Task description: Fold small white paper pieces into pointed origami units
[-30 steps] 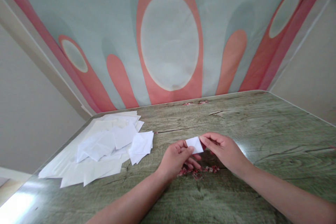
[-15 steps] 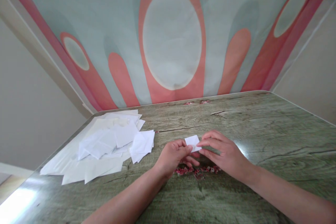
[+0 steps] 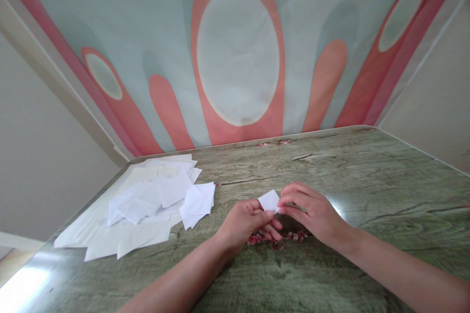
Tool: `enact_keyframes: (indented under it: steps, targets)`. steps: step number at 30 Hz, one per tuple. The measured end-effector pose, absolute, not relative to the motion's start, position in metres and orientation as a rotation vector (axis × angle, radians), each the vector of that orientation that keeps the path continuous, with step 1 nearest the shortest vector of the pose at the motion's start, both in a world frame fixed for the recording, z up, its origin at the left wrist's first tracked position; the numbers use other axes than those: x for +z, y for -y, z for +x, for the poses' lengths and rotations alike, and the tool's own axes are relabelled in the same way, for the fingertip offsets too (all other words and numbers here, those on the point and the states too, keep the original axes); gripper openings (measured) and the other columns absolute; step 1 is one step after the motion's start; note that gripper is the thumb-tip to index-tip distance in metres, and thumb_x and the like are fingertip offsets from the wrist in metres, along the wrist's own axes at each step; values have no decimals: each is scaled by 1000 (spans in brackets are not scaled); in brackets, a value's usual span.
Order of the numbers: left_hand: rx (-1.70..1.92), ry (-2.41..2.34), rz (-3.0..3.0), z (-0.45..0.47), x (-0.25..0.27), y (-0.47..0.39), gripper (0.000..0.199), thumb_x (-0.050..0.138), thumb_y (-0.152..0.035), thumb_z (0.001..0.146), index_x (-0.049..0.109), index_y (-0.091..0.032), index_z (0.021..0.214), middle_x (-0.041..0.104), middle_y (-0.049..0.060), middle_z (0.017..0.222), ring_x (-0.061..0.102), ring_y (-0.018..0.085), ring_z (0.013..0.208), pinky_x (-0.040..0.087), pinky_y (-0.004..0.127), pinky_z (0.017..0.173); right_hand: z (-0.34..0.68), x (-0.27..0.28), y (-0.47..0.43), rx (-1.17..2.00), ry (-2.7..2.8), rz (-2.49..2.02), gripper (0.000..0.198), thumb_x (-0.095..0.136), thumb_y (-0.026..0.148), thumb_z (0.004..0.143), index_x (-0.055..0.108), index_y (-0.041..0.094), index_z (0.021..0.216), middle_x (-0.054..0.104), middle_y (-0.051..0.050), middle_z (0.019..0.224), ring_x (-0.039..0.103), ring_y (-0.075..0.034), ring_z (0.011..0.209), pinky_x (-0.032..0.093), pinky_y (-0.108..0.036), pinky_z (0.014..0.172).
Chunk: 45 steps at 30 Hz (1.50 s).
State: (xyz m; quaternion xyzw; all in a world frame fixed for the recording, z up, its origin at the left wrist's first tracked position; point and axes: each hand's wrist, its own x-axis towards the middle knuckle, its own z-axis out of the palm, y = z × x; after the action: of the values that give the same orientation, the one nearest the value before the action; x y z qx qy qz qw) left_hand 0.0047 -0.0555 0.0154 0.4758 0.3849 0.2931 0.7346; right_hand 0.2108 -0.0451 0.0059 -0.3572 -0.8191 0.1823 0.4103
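Loose sheets [image 3: 143, 240] overlapped on the worktop [image 3: 367, 181]; a bump could scatter them. Next, the left hand [image 3: 246, 224] kept its grip pinched on the paper [image 3: 268, 199], between both hands, over the worktop. The right hand [image 3: 312, 211] pinched its right corner; uneven pulling could crease or tear it.

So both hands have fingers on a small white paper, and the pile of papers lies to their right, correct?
Only the side is wrong: in the head view, the left hand and right hand do have fingers on the small white paper, but the pile of papers lies to their left.
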Motion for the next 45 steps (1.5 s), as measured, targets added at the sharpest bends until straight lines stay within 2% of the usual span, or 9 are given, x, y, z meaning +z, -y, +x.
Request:
enact_keyframes:
  steps: [3, 7, 13, 20, 23, 26, 30, 36, 45]
  targets:
    - [590, -797, 1039, 2, 20, 55, 31, 65, -39, 80, 61, -9, 85, 70, 9, 74, 67, 13, 58, 48, 21, 56, 213, 4, 43, 470, 2080, -853, 13, 57, 30, 90, 68, 25, 95, 65, -4, 99, 60, -19, 96, 48, -32, 85]
    - [526, -775, 1063, 0, 24, 55, 29, 65, -38, 81, 62, -9, 79, 68, 7, 67, 65, 12, 53, 45, 19, 53, 213, 4, 42, 527, 2100, -818, 13, 56, 28, 90, 67, 25, 96, 67, -4, 97, 61, -17, 94, 49, -30, 84]
    - [534, -790, 1044, 2, 17, 55, 34, 65, -42, 80, 60, -10, 92, 71, 10, 79, 69, 15, 63, 49, 24, 61, 210, 6, 44, 571, 2073, -861, 12, 56, 28, 91, 67, 23, 89, 67, -3, 90, 61, -16, 86, 49, -29, 78]
    - [546, -777, 1035, 3, 15, 55, 35, 65, -42, 81, 58, -11, 96, 71, 9, 78, 69, 16, 62, 49, 23, 58, 210, 4, 45, 587, 2064, -924, 10, 57, 30, 90, 64, 24, 94, 66, -3, 93, 61, -17, 88, 48, -29, 80]
    - [597, -813, 1064, 3, 16, 54, 36, 66, -41, 80, 59, -12, 99, 72, 10, 83, 70, 16, 66, 48, 22, 59, 210, 1, 46, 587, 1999, -1062, 13, 61, 34, 87, 59, 24, 95, 65, -1, 90, 60, -16, 79, 48, -28, 73]
    - [641, -865, 1100, 6, 17, 56, 36, 68, -40, 79, 62, -11, 99, 73, 11, 89, 71, 17, 71, 47, 20, 60, 209, 0, 45, 564, 1953, -1077, 15, 62, 35, 86, 56, 22, 88, 63, -1, 88, 58, -15, 76, 46, -28, 68]
    - [689, -912, 1101, 12, 18, 60, 37, 68, -41, 78, 63, -10, 97, 73, 13, 89, 71, 18, 69, 46, 20, 58, 208, 2, 46, 524, 1955, -982, 14, 61, 32, 87, 55, 21, 82, 61, -2, 86, 57, -16, 82, 44, -27, 72]
    - [760, -1010, 1162, 18, 15, 63, 36, 68, -40, 77, 64, -10, 97, 73, 12, 90, 70, 19, 67, 45, 21, 56, 204, 7, 51, 493, 1930, -996, 8, 62, 28, 87, 59, 21, 87, 61, -2, 86, 56, -14, 77, 43, -25, 69]
    - [801, -1158, 1281, 27, 11, 67, 26, 65, -38, 78, 68, -12, 79, 68, 3, 64, 57, 12, 54, 39, 20, 51, 198, 8, 59, 470, 1900, -1054, 4, 61, 25, 86, 60, 21, 87, 63, -1, 83, 56, -14, 74, 44, -25, 66]
